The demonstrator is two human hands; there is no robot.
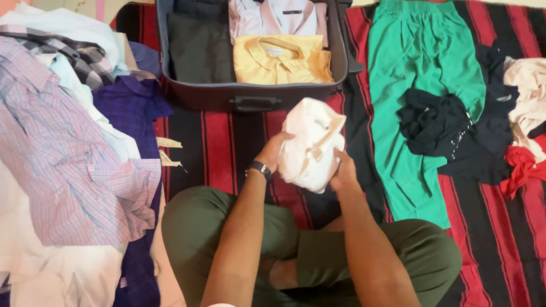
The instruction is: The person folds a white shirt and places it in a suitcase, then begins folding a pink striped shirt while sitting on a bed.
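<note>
- The left hand [277,152] is clasped around the near-left edge of a folded white garment [310,145], a dark wristwatch [260,169] worn just behind it.
- The right hand [343,170] is closed on the same bundle from its lower right, so the white garment is held up between both hands, clear of the lap.
- Folding looks to be finished here; the bundle is judged compact and ready to be placed.
- Just beyond the hands, an open dark suitcase [250,94] is seen, a folded yellow shirt [281,59] packed nearest, a pale shirt [278,17] behind it.
- Judgement: a steady two-handed carry forward would be called for, with the folds kept pinched so nothing springs open.
- To the right of the hands, green trousers [418,85] are spread on the striped blanket [222,148].
- To the left, a plaid shirt [62,153] is heaped with other clothes.
</note>
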